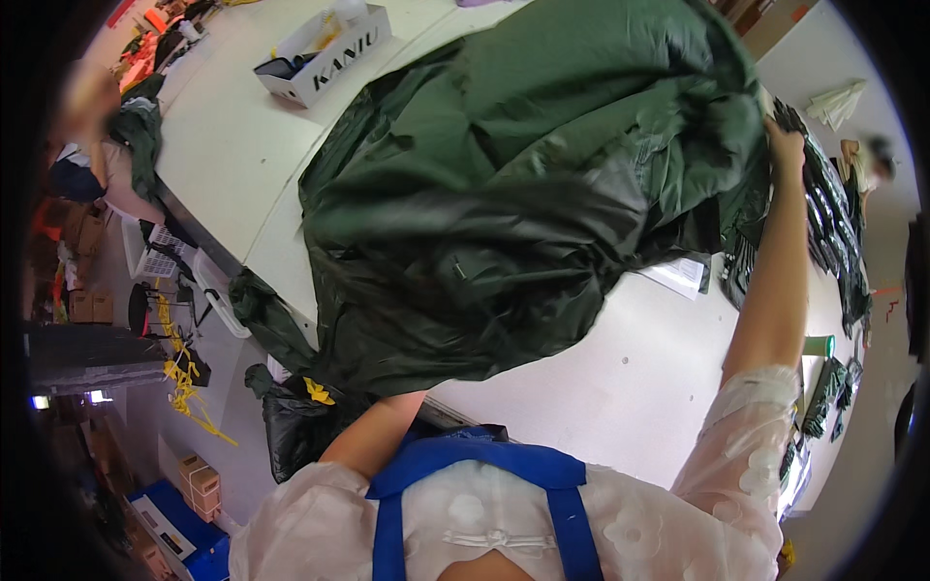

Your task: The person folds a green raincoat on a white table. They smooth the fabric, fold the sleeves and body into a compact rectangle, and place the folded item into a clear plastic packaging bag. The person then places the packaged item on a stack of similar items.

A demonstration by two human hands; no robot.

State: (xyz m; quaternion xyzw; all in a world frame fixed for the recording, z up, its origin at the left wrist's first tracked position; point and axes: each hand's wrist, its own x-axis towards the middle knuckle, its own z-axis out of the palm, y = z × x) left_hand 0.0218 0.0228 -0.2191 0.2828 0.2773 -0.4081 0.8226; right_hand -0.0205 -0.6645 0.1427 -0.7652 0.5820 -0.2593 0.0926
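A large dark green garment with a shiny blackish side billows over the white table, its lower part blurred by motion. At its right edge my right hand, arm stretched far out, is closed on the fabric. My left forearm goes in under the lower left of the garment. The cloth hides my left hand, so its fingers do not show. A sleeve-like green piece hangs over the table's left edge. Under the garment's right side a white paper or packet sticks out.
A white box with small items stands at the far left of the table. Black plastic-wrapped pieces lie along the right. A black bag is beside the table's near left edge. Another person stands at the left, with green cloth near them.
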